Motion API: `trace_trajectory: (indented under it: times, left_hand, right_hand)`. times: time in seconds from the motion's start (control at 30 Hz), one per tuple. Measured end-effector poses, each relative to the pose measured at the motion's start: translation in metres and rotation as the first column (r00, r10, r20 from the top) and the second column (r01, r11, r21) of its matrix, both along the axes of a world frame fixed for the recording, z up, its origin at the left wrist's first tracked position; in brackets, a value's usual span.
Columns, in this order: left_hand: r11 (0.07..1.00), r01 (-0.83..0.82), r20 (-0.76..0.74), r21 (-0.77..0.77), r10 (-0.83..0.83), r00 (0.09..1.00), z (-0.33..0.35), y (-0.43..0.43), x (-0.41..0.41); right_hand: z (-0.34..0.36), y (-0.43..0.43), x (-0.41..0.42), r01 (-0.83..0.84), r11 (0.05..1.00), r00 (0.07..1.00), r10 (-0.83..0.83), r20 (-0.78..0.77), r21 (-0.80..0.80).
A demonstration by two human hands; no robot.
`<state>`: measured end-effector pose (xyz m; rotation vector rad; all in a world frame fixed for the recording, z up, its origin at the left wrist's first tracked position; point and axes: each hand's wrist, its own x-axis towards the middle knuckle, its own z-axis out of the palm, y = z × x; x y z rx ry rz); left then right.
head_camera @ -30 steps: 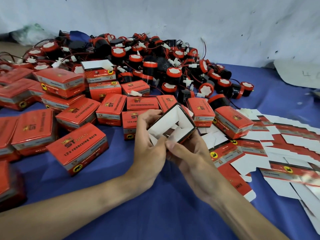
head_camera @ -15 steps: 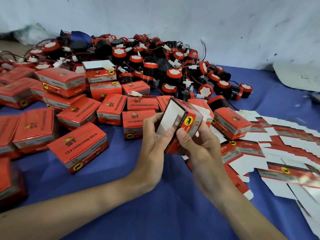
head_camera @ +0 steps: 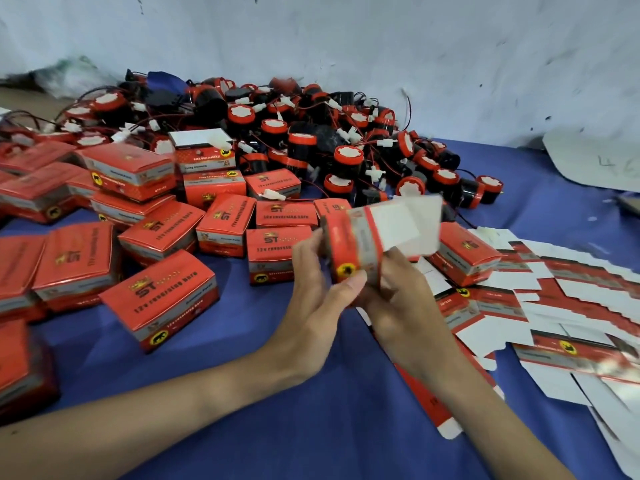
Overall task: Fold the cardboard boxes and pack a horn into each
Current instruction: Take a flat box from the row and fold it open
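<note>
Before the horn pile [head_camera: 311,140], left hand [head_camera: 311,299] and right hand [head_camera: 405,306] pinch a cardboard box [head_camera: 349,251], probably light, crushable; hold its corners.

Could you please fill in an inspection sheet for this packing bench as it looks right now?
Surface: blue cloth, partly covered by stock.
Job's things: half-folded box held up, white flaps open and blurred; closed boxes piled on the left; flat blanks fanned on the right; loose horns heaped behind.
Clutter: pale sheet at far right; blurry bag at far left.
Grippers: left hand and right hand both grip the box.
Cables: thin wires with white plugs, tangled through the horns.
Surroundings: scuffed white wall behind.
</note>
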<state>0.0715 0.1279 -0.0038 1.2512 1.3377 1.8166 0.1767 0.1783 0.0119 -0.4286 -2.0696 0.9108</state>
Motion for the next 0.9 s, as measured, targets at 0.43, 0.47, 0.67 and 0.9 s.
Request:
trace_trajectory:
  times: [0.43, 0.47, 0.67, 0.9]
  left_hand:
    - [0.984, -0.149, -0.507, 0.093, 0.175, 0.844, -0.012, -0.036, -0.032]
    - [0.978, -0.174, -0.505, 0.111, 0.207, 0.838, -0.011, -0.035, -0.034]
    - [0.972, -0.233, -0.565, 0.011, 0.198, 0.801, -0.010, -0.032, -0.036]
    - [0.949, -0.313, -0.518, 0.037, 0.286, 0.806, -0.012, -0.030, -0.039]
  right_hand:
    - [0.034, 0.021, 0.029, -0.055, 0.886, 0.963, -0.075, 0.260, 0.461]
    - [0.039, 0.037, 0.030, 0.080, 0.874, 0.972, -0.175, 0.156, 0.480]
    - [0.028, 0.153, 0.034, 0.620, 0.721, 0.497, -0.666, 0.556, 0.309]
    - [0.023, 0.175, 0.014, 0.578, 0.761, 0.474, -0.607, 0.638, 0.294]
